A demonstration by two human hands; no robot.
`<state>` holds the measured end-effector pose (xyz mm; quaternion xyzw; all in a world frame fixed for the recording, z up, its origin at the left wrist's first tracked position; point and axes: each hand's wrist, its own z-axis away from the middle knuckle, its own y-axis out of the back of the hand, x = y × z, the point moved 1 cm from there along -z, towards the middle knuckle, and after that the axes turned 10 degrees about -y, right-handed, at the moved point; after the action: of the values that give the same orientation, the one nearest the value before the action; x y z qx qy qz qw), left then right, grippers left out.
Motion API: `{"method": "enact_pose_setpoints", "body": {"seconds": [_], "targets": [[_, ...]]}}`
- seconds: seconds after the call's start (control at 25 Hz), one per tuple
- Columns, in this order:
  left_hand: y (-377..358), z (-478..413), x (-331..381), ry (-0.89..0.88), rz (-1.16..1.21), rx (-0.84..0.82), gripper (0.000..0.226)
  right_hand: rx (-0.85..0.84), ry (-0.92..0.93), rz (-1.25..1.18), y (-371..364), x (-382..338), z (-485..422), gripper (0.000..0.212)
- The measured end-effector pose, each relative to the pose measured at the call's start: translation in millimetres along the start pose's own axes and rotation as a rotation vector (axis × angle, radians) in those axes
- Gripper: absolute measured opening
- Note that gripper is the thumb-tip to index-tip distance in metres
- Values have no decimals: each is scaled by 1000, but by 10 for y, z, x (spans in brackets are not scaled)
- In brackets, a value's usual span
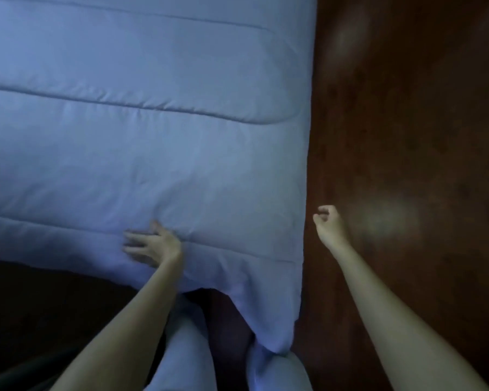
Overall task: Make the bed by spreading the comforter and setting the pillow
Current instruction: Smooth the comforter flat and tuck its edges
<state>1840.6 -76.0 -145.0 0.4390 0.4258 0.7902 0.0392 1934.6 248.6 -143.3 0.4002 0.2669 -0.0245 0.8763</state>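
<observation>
The comforter (pixel 153 108) lies spread across the bed, which it hides, and its right edge runs straight along the bed's right side next to the dark wooden floor (pixel 407 108). The weak spot is the near right corner (pixel 277 334): it sags off the near edge and droops toward you in a bunched fold. If you push forward with your flat palm, I judge you may drag the padding up the bed and ruck the quilted channels rather than square the corner. A hard tug on that hanging corner could skew the straight right edge or drop fabric onto the floor. The pillow is not in view, so that part of the job looks undone.

Your left hand (pixel 153 245) reaches forward on a nearly straight arm and rests palm-down on the comforter close to the near edge, its fingers (pixel 133 241) splayed flat and gripping nothing. Your right hand (pixel 326 220) is raised over the floor just beside the comforter's right edge without touching it, its fingers curled in on themselves and empty.
</observation>
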Motion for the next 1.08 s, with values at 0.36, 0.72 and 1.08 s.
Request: {"method": "enact_pose_setpoints", "body": {"seconds": [0.36,0.72,1.08], "targets": [[140,284,-278,151,288,-111,36,-86,101,426,-500,-1359,-175,59],[252,105,-421,341,148,-217,41,-396,230,540,-305,-1633,-310,31],[-219,661,-163,457,530,-191,81,-93,519,760,-408,-2089,-511,80]]}}
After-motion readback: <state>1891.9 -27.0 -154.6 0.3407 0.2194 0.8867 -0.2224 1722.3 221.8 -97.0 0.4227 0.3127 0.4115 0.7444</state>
